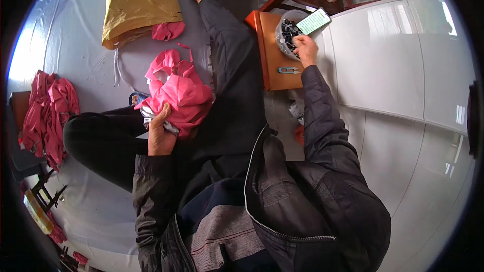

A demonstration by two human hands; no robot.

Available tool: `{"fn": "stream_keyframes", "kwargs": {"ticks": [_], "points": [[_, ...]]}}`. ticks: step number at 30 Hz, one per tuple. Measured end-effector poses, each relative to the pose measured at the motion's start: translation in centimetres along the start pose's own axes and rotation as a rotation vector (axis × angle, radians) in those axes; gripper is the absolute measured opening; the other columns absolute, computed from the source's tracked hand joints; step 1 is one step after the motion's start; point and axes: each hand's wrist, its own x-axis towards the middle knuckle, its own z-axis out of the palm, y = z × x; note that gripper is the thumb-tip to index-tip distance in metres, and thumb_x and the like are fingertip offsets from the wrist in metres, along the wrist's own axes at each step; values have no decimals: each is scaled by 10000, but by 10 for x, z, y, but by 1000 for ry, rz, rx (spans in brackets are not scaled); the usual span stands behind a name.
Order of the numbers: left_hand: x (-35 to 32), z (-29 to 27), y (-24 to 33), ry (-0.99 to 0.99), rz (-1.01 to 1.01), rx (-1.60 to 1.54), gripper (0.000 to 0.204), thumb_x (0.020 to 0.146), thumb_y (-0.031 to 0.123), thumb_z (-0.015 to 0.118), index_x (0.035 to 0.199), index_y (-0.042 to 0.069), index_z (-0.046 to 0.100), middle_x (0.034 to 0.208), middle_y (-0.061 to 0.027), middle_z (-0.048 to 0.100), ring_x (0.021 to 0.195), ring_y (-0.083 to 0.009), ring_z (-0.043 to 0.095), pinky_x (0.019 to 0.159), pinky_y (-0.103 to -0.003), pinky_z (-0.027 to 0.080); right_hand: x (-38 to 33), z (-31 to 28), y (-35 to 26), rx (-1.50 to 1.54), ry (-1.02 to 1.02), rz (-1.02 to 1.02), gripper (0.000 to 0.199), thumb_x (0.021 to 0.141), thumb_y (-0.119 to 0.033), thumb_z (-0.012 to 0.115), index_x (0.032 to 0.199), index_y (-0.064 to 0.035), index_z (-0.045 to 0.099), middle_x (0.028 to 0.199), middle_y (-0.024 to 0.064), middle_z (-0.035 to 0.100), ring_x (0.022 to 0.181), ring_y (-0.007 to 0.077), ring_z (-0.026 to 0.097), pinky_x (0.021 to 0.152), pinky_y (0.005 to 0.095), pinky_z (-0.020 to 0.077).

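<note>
While gripping a bunched pink garment (184,95) between thumb and fingers of the left hand (161,133), keeping it low between bent left leg (96,133) and outstretched right leg (229,55), reaching with the right hand (306,50) into a clear round tub (279,40) of small dark pieces (289,29). Cannot tell about anything pinched in its curled fingers. Seeing, on the small orange-brown table (275,78) under the tub, blue snips (289,70), with a lit phone (313,21) at the tub's rim. Seeing also a yellow sack (141,5) beyond the garment and more pink cloth (48,116) heaped at far left
</note>
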Motion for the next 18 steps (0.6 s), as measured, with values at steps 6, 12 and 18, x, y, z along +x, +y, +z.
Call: {"fn": "stream_keyframes", "kwargs": {"ticks": [6, 12, 18], "points": [[-2, 20, -2, -38, -40, -78, 195, 938, 94, 689, 1132, 76, 679, 1170, -53, 707, 1133, -208, 651, 1074, -438, 473, -34, -6, -47, 252, 32, 74, 143, 985, -139, 652, 1078, -29, 653, 922, 108, 757, 711, 115, 700, 505, 218, 484], [-13, 29, 5, -136, -23, -177, 245, 939, 78, 684, 1174, 12, 661, 1202, -74, 695, 1138, -210, 645, 1086, -378, 458, -169, 69, -195, 642, -385, -14, 125, 985, -95, 652, 1088, -27, 630, 972, 136, 748, 791, 176, 736, 587, 217, 528], [-16, 22, 8, -92, -2, -181, 182, 954, 98, 680, 1129, 44, 675, 1135, -47, 712, 1082, -178, 662, 1033, -384, 499, -258, 120, -256, 453, -555, -354, 113, 916, -51, 730, 962, -24, 630, 906, 83, 742, 754, 179, 728, 626, 288, 547]]}}
